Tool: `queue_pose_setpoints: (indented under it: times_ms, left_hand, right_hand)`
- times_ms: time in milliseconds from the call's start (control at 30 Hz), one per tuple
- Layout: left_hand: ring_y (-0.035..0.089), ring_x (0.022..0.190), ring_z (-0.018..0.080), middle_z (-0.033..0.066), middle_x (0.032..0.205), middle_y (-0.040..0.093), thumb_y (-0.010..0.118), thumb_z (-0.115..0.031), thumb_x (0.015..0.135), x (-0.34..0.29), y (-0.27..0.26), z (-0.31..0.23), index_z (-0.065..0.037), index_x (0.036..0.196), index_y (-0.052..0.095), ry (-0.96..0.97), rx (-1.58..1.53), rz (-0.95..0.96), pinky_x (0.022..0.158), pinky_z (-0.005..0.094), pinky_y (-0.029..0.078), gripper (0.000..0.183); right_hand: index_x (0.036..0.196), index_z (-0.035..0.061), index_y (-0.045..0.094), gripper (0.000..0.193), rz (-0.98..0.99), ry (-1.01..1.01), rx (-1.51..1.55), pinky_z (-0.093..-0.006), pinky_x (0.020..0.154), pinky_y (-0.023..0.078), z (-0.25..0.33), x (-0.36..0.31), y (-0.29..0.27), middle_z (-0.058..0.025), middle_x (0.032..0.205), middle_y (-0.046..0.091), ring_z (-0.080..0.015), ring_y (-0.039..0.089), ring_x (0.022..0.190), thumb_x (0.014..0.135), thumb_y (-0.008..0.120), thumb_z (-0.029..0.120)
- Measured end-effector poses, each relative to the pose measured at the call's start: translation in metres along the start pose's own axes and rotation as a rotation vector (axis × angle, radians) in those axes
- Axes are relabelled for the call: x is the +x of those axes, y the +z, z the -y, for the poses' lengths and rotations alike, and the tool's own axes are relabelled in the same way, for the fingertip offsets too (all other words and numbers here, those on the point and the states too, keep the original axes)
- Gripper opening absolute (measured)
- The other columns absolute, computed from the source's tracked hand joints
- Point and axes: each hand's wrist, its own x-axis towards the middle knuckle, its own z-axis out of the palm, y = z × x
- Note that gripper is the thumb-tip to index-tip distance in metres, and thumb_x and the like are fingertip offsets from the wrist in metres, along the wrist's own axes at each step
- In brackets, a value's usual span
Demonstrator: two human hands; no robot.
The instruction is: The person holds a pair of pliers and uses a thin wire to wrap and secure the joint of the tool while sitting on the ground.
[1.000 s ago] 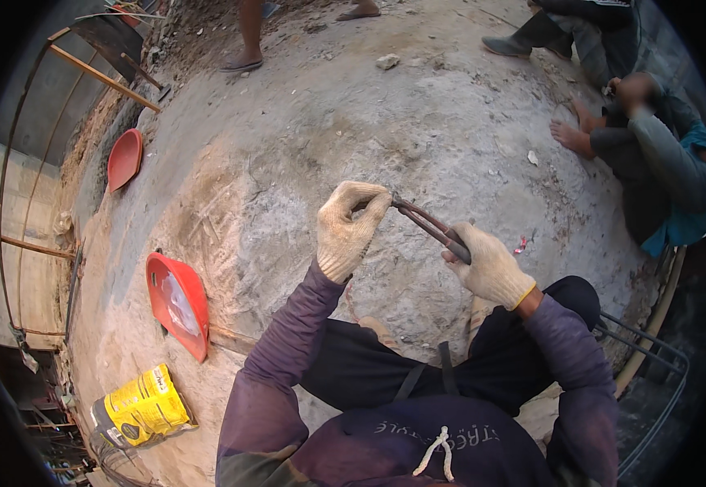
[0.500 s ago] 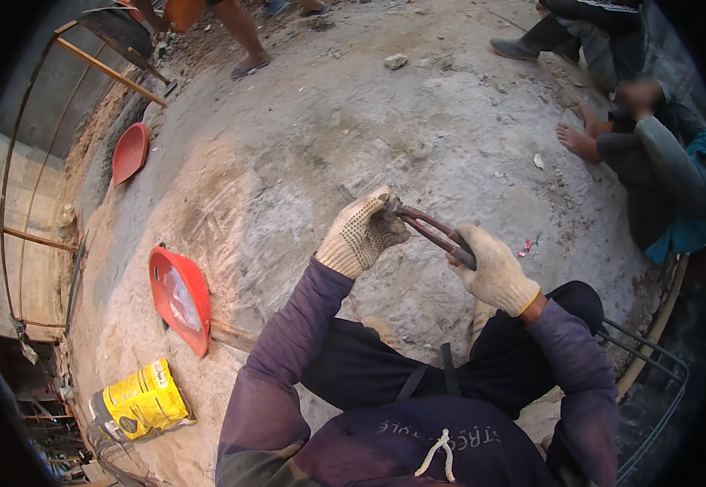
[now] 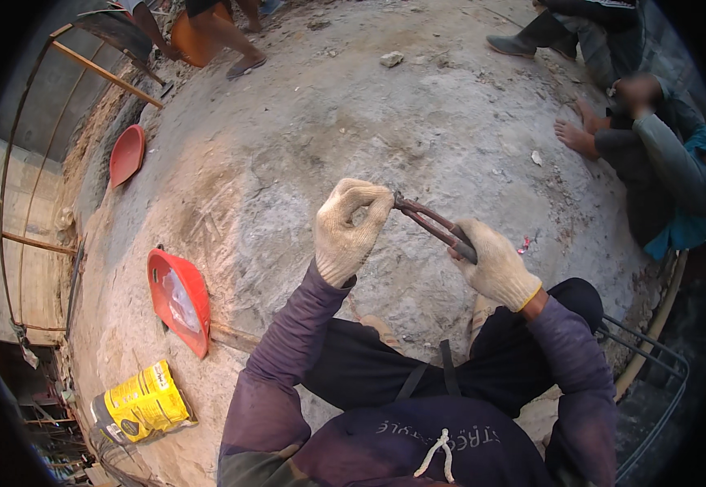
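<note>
**Gloved hands meet at a rusty pair of pincers above the concrete**

The left hand (image 3: 351, 230), in a cream knitted work glove, is curled into a tight fist right at the head of the rusty long-handled metal pincers (image 3: 434, 226). The fingers are closed together, but whatever sits inside that fist at the tool's tip is hidden. The right hand (image 3: 495, 264), in a matching glove with a yellow cuff, is clamped around the pincers' two handles, squeezing them close. The tool runs on a slant between the two hands, its head up at the left glove, its handles down at the right, held in the air in front of the person's knees over the rough grey concrete floor (image 3: 304, 146).

On the person's left, a red plastic scoop-shaped pan (image 3: 181, 300) lies on the floor, a wooden stick just beside it. Nearer the lower edge, a yellow printed sack (image 3: 143, 401) lies crumpled. Farther off, a second red pan (image 3: 127, 154) rests by the slope's edge. Across the floor on the right, another person (image 3: 661, 170) sits barefoot, well apart from the working hands. Thin steel bars (image 3: 653, 357) curve beside the right knee.
</note>
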Motion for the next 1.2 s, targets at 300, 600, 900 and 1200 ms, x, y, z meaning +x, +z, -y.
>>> queue_pose_setpoints:
  times_ms: [300, 600, 900, 1200]
  left_hand:
    - [0.07, 0.074, 0.021, 0.0112, 0.091, 0.068, 0.066, -0.015, 0.098, 0.008, -0.004, 0.009, 0.005, 0.106, 0.066, -0.602, -0.473, 0.024, 0.072, 0.0362, 0.062, 0.022]
    - [0.072, 0.079, 0.0253, 0.0126, 0.096, 0.07, 0.064, -0.018, 0.098, -0.002, -0.008, 0.031, 0.0, 0.113, 0.064, -0.79, -0.913, 0.135, 0.071, 0.0457, 0.064, 0.023]
    - [0.07, 0.087, 0.016, 0.0092, 0.097, 0.071, 0.067, -0.012, 0.097, 0.0, -0.008, -0.002, 0.003, 0.103, 0.07, -0.168, -0.149, 0.03, 0.081, 0.0302, 0.058, 0.017]
    - [0.068, 0.081, 0.017, 0.0094, 0.093, 0.067, 0.067, -0.016, 0.098, 0.004, -0.008, 0.007, 0.003, 0.106, 0.066, -0.59, -0.533, 0.032, 0.074, 0.0343, 0.059, 0.021]
  right_hand:
    - [0.117, 0.0027, 0.059, 0.037, -0.028, -0.033, -0.009, -0.0435, 0.08, 0.054, 0.0, -0.004, -0.001, -0.0187, 0.103, 0.068, -0.0371, 0.068, 0.095, 0.085, 0.076, 0.012]
    - [0.122, 0.0023, 0.058, 0.042, -0.07, -0.127, -0.006, -0.0435, 0.083, 0.054, -0.001, -0.005, 0.002, -0.0185, 0.106, 0.068, -0.0376, 0.067, 0.097, 0.085, 0.076, 0.012]
    - [0.121, 0.0032, 0.058, 0.039, -0.029, -0.081, -0.014, -0.0438, 0.081, 0.054, -0.002, -0.002, 0.003, -0.0188, 0.105, 0.068, -0.0375, 0.068, 0.095, 0.088, 0.075, 0.015]
    - [0.121, 0.003, 0.058, 0.04, -0.033, -0.078, 0.024, -0.0435, 0.08, 0.054, 0.002, -0.004, 0.001, -0.0192, 0.104, 0.068, -0.0369, 0.068, 0.093, 0.087, 0.075, 0.015]
